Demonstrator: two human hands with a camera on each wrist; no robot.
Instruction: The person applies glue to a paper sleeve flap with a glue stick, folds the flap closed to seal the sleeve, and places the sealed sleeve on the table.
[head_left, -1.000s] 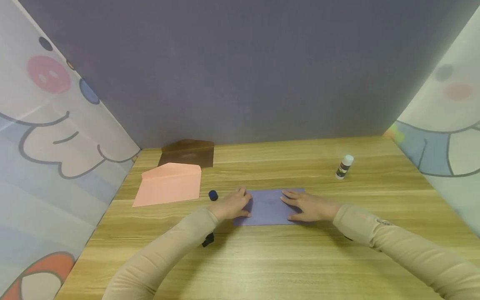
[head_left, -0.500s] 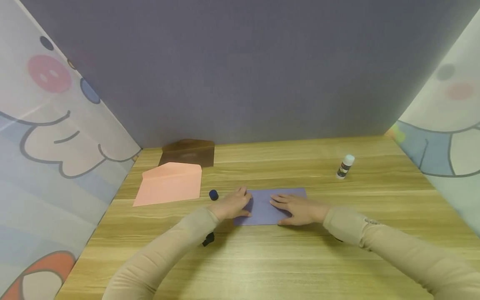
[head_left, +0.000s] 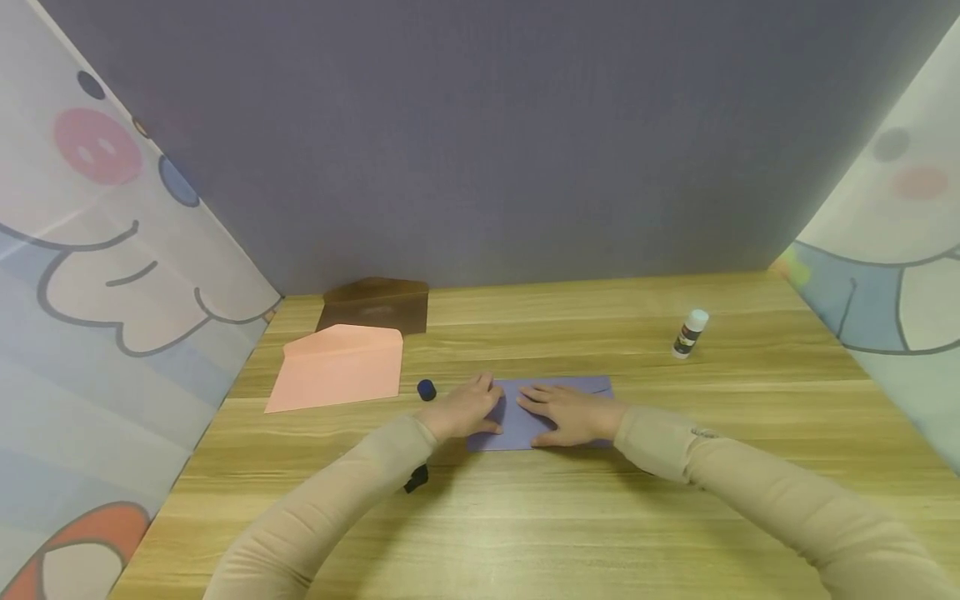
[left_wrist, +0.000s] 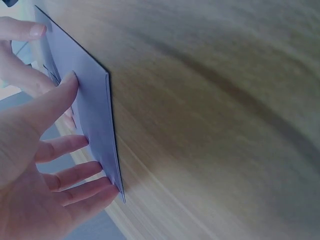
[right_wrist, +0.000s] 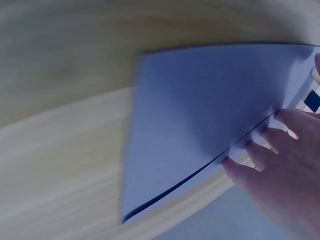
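Note:
A purple envelope (head_left: 515, 427) lies flat on the wooden table in front of the person. My left hand (head_left: 467, 408) rests on its left end; the left wrist view has the thumb on the envelope's face (left_wrist: 95, 100) and the other fingertips along its edge. My right hand (head_left: 572, 414) spreads over the middle, covering part of the paper. Seen from the right wrist, the fingertips (right_wrist: 231, 165) press along the flap's edge, where a thin dark gap shows toward the corner.
A pink envelope (head_left: 341, 371) and a brown envelope (head_left: 382, 312) lie at the back left. Near the left hand sits a small dark blue cylinder (head_left: 426, 390). A glue stick (head_left: 689, 334) stands at the right. A small black object (head_left: 417, 478) shows beside the left sleeve.
My right hand has slid left along the envelope, from its right end to the middle, uncovering the right end. The left hand stays in place.

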